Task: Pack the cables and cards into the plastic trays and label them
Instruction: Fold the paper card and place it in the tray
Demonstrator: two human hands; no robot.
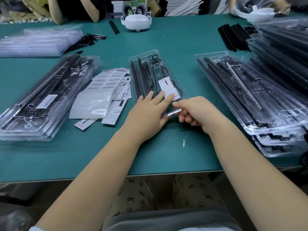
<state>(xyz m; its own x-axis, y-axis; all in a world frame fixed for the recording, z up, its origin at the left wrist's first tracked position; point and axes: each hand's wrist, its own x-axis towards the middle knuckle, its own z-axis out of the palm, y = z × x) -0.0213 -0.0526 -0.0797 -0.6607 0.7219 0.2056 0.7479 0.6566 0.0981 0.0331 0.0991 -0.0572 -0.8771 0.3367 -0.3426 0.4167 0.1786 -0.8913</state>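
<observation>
Left hand point(146, 112) lies flat, fingers straight, on the tray point(156, 77). Right hand point(195, 112) pinches its clear near edge. Card point(167, 88) print is unreadable.

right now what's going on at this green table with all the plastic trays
A person is packing a clear plastic tray in the middle of the green table. The left hand lies flat, fingers straight, on the tray's near end, beside a white card inside it. The right hand has curled fingers at the tray's near edge; what it pinches is blurred. Black strips and a cable already sit in the tray. Barcode labels lie to its left, and stacks of filled trays flank both sides.
</observation>
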